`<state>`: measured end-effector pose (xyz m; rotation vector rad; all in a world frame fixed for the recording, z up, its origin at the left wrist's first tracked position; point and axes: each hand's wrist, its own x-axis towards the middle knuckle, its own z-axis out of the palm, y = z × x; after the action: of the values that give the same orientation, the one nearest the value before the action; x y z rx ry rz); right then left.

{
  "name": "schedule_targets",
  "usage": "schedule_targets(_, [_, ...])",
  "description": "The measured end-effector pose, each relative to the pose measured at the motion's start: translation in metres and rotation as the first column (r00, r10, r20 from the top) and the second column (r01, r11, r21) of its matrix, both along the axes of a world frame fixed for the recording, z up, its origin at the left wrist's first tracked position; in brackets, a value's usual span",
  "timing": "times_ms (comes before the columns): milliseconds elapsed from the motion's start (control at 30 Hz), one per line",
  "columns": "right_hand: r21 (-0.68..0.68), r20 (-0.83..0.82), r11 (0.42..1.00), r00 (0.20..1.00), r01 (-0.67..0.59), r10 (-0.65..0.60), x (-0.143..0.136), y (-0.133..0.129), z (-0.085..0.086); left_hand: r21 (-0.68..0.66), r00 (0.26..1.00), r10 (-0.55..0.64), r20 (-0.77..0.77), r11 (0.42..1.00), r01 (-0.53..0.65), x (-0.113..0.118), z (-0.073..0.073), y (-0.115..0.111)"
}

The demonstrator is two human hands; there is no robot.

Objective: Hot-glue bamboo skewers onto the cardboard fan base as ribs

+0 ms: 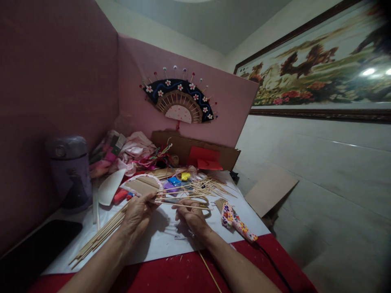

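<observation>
My left hand (139, 213) is closed on the lower right corner of a half-round cardboard piece (143, 185) with a white, red-flecked rim. Several thin wooden sticks reach out to the right from that corner. My right hand (194, 219) has its fingers closed around the lowest wooden stick (201, 208), partway along it; my fingers partly hide the grip. Scissors (205, 200) lie just behind that hand, only their handles clearly showing. Right of it rests a glue gun (236, 223) in a flower-patterned cover, its black cord running down over the red cloth.
Bundled wooden sticks (102, 236) lie by my left forearm, near a dark phone-like slab (45, 242) and a purple bottle (69, 175). Loose skewers (210, 187), coloured clay packets (174, 181) and pink cloth (137, 146) fill the back. A decorated fan (180, 91) hangs on the pink board.
</observation>
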<state>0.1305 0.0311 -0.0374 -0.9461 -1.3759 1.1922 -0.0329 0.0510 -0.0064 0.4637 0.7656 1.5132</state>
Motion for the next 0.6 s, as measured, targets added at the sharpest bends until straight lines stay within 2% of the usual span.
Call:
schedule_targets(433, [-0.032, -0.046, 0.998, 0.998, 0.047, -0.048, -0.004, -0.005, 0.012, 0.016, 1.0, 0.008, -0.019, 1.0, -0.007, -0.001, -0.01, 0.005])
schedule_targets(600, [-0.034, -0.082, 0.998, 0.995, 0.058, -0.061, -0.004, -0.004, 0.01, 0.0, 0.999, -0.005, -0.049, 1.0, 0.005, 0.0, -0.005, 0.003])
